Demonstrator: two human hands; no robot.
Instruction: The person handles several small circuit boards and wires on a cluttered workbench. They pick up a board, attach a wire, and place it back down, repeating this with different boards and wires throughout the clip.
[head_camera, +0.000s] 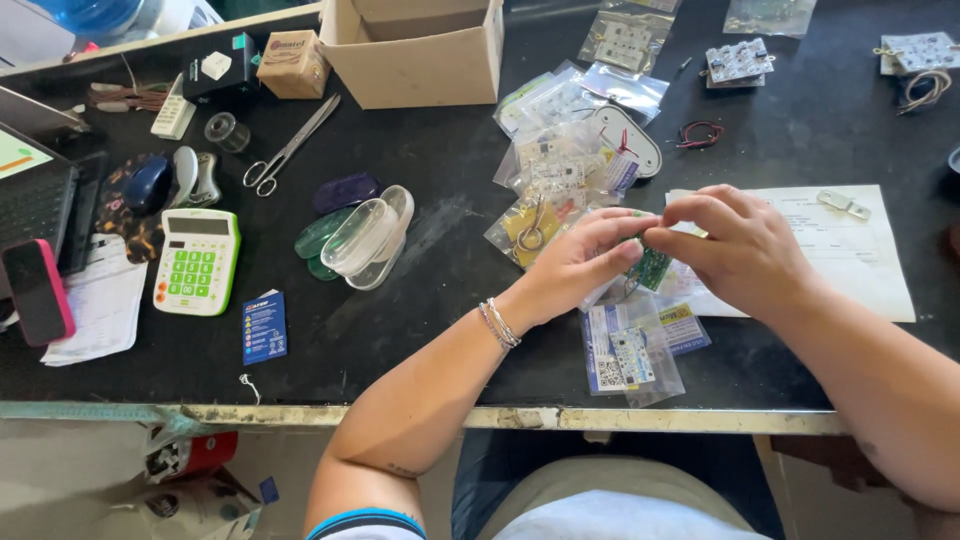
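Between both hands (665, 250), green circuit board (653, 267) hangs tilted, long axis unclear

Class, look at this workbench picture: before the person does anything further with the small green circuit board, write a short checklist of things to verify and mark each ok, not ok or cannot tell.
1. Both hands on the board: the left hand and right hand pinch the small green circuit board together. Ok.
2. Board held above the black table, not over its edge. Ok.
3. Board undamaged: mostly hidden by fingers. Cannot tell.
4. Space under the hands: clear plastic bags of parts crowd it. Not ok.
5. Scissors lie away from both hands. Ok.
6. Paper sheet lies flat beside the right hand. Ok.
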